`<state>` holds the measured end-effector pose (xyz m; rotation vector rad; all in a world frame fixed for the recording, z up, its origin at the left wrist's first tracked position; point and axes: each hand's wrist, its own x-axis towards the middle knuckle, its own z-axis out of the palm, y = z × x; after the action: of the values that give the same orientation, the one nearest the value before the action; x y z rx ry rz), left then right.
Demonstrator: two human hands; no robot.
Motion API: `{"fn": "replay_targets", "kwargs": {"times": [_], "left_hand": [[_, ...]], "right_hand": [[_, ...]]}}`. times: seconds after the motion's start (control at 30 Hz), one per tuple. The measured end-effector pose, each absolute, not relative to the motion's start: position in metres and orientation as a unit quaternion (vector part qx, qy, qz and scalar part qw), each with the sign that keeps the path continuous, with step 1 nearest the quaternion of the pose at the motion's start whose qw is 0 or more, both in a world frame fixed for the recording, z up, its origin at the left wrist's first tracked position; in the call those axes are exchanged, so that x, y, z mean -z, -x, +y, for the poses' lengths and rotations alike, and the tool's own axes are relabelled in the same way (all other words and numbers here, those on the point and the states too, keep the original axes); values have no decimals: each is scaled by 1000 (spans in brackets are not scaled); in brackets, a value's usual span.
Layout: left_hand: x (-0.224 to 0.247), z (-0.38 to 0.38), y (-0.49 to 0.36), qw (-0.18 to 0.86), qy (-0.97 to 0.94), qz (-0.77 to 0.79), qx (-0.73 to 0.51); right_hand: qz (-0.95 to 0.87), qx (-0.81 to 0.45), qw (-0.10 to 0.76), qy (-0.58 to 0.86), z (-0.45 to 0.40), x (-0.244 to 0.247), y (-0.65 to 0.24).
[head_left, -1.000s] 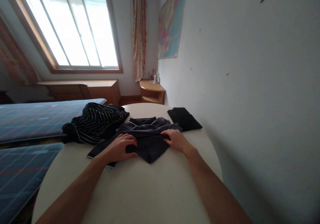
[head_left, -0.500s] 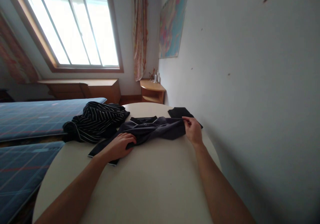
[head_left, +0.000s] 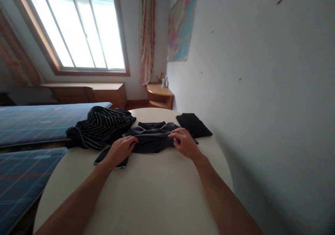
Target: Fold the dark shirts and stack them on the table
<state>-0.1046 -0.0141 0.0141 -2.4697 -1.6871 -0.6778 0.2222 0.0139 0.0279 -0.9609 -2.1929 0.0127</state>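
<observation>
A dark grey garment (head_left: 153, 142) with a black collar and a small round mark below it lies bunched on the round white table (head_left: 157, 193). My left hand (head_left: 121, 149) pinches its left part, and a sleeve with a white-edged cuff sticks out beneath that wrist. On the garment's right part rests my right hand (head_left: 184, 144), thumb and fingers closed on the cloth. A folded black cloth (head_left: 194, 124) lies beyond the right hand, near the wall side.
At the table's left back edge sits a heap of black, white-striped clothing (head_left: 104, 126). Blue plaid mattresses (head_left: 26, 172) stand to the left. The wall (head_left: 261, 105) runs close along the right, and a wooden corner shelf (head_left: 160, 90) stands behind.
My right hand has moved left from the garment's outer right end, which now lies drawn in, uncovering the folded black cloth. My left hand has shifted slightly left and away from me.
</observation>
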Motion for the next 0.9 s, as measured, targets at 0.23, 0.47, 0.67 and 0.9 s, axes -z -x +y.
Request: {"fn": "replay_targets", "kwargs": {"times": [0.23,0.47,0.67,0.9], "left_hand": [[-14,-15,105,46,807,-547,217],[-16,-14,109,69,774,-579,245],[-14,-11,118,90,712,-647,257],[-16,-13,108,110,791,-536,272]], "right_hand": [[-925,-6,216,314,8,-3,-184],[-880,-3,349,321,11,-23,-199],[-777,33,466,423,21,-34,-235],[-758,6,432,489,35,-19,-247]]}}
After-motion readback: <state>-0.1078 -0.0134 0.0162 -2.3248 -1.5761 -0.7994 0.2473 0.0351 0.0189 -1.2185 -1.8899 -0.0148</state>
